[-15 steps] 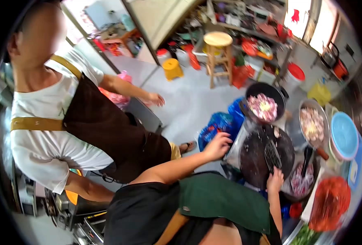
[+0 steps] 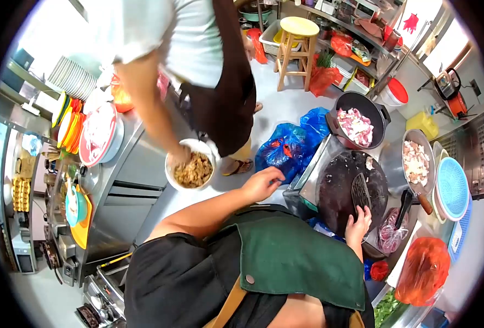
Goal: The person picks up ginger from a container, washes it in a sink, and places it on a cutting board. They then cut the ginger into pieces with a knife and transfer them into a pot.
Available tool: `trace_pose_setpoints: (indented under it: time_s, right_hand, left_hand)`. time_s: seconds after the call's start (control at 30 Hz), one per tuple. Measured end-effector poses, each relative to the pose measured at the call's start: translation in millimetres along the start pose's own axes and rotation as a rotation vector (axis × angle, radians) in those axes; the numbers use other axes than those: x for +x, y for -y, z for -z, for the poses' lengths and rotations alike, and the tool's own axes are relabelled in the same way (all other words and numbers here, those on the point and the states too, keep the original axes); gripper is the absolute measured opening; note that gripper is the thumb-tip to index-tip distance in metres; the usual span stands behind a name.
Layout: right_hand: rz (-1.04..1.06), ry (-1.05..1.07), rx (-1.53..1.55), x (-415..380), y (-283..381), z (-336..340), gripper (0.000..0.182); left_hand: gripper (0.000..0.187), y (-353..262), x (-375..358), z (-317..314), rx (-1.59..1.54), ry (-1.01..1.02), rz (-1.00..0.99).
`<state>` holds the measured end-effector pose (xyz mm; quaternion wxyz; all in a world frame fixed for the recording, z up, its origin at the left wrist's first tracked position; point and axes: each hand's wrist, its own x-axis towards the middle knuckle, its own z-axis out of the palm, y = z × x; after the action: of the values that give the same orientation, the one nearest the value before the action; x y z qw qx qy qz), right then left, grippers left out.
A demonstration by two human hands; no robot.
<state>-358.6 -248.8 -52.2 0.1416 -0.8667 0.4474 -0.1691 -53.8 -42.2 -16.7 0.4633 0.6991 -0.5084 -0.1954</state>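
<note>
My left hand (image 2: 262, 185) hangs in the air left of the round dark chopping board (image 2: 337, 188), its fingers loosely curled and apart, holding nothing. At the board's lower right edge, my right hand (image 2: 358, 225) has its fingers apart, right by the near end of a dark ridged blade-like tool (image 2: 360, 190) lying on the board. Whether the fingertips touch it is unclear. Beyond the board is a black pot (image 2: 355, 124) of raw meat pieces. A metal pan (image 2: 415, 161) to the right holds more meat, and a bagged item (image 2: 392, 234) lies beside the board.
Another person (image 2: 198, 60) leans on the left, one hand in a white bowl (image 2: 190, 164) of food. Blue bags (image 2: 285, 153) lie on the floor before the counter. A wooden stool (image 2: 298, 49) stands beyond; blue basket (image 2: 453, 188) and red bag (image 2: 423, 270) sit right.
The view has swung left. The other person has bent down, with a hand now in the white bowl. My right hand has shifted slightly left relative to the board; the tool stays put.
</note>
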Motion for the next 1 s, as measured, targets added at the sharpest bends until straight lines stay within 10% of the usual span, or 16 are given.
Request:
trace_pose_setpoints:
  time_s: [0.57,1.0]
  right_hand:
    - [-0.026,-0.244,0.154,-19,-18,-19,0.024]
    - [0.093,-0.045,0.095,-9,188,-97,0.018]
  left_hand:
    - [0.025,128,-225,137,0.678,0.265,1.142]
    - [0.026,217,-198,276,0.534,0.121,1.01]
